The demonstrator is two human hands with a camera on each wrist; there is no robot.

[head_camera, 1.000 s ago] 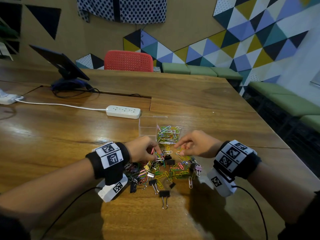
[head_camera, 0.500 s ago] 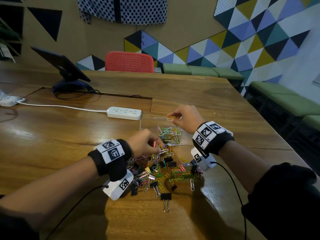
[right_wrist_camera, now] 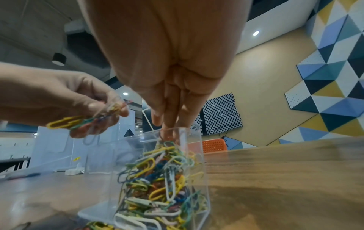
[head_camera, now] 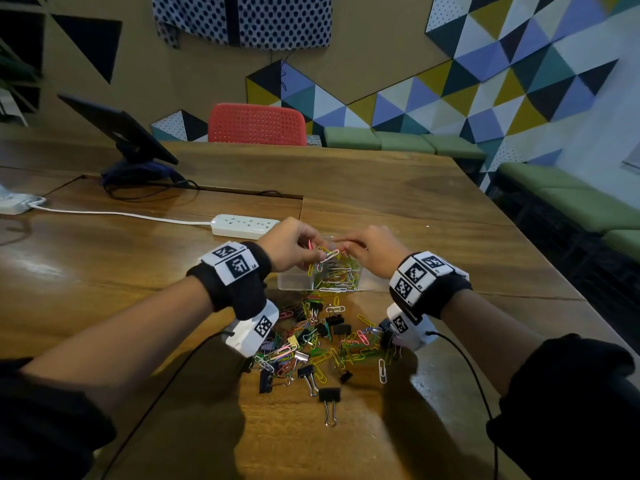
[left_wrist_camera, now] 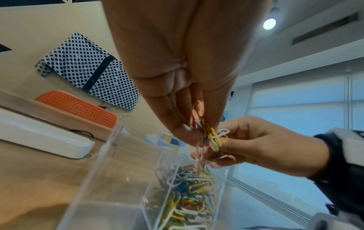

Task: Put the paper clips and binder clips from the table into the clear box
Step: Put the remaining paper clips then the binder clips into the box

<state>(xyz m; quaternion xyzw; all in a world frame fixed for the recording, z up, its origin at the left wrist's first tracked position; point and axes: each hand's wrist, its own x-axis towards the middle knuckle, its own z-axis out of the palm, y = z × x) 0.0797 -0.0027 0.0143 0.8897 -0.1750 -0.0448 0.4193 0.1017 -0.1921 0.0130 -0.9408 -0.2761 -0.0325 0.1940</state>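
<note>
The clear box (head_camera: 294, 284) stands on the wooden table, its right part full of coloured paper clips (head_camera: 337, 275). My left hand (head_camera: 294, 247) hovers over the box and pinches a bunch of paper clips (left_wrist_camera: 212, 137) that dangle above the opening. My right hand (head_camera: 363, 245) is opposite it, over the box's right side. In the right wrist view its fingers (right_wrist_camera: 167, 121) point straight down at the box rim (right_wrist_camera: 189, 140) with nothing seen between them. A loose pile of paper clips and black binder clips (head_camera: 311, 341) lies in front of the box, below my wrists.
A white power strip (head_camera: 244, 226) with its cable lies just behind the box. A tablet on a stand (head_camera: 117, 129) sits at the far left, a red chair (head_camera: 256, 124) behind the table. One binder clip (head_camera: 329, 394) lies nearest me.
My left hand has risen from the pile with a bunch of paper clips and now hangs over the box. My right hand stays over the box, and its yellow clip is gone.
</note>
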